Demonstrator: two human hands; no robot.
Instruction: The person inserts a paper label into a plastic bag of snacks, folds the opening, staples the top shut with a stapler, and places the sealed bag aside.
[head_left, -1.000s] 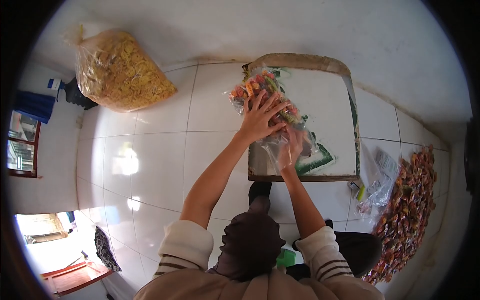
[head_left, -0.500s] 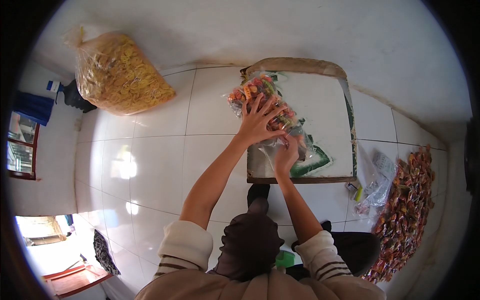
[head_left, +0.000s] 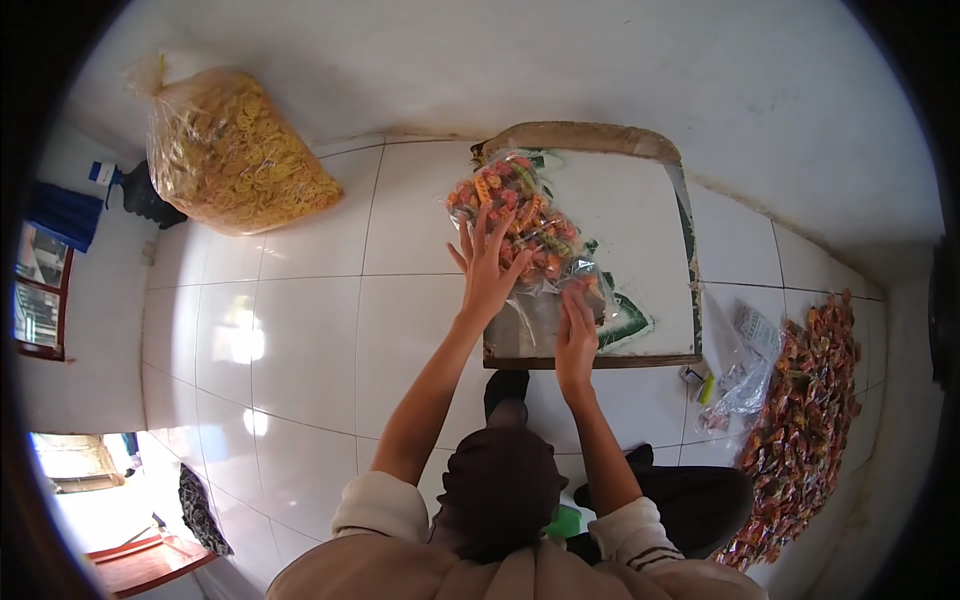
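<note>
A clear plastic bag (head_left: 540,240) filled with red, orange and green snack pieces lies slanted on a low white-topped board (head_left: 630,220). My left hand (head_left: 487,272) rests against the bag's left side, fingers spread and nothing gripped. At the bag's loose lower end is my right hand (head_left: 577,335), its fingers together on the clear film; the thumb's hold is partly hidden. The filled part of the bag points away from me, toward the board's upper left.
A big tied bag of yellow snacks (head_left: 240,150) stands on the tiles at the left. To the right lie a long heap of small packed red-brown snacks (head_left: 800,430) and crumpled clear plastic bags (head_left: 745,370). A green object (head_left: 565,520) is by my legs.
My left hand has slid off the bag's top to its left side, uncovering the snacks. My right hand's fingers have straightened along the bag's lower end. The view has shifted slightly.
</note>
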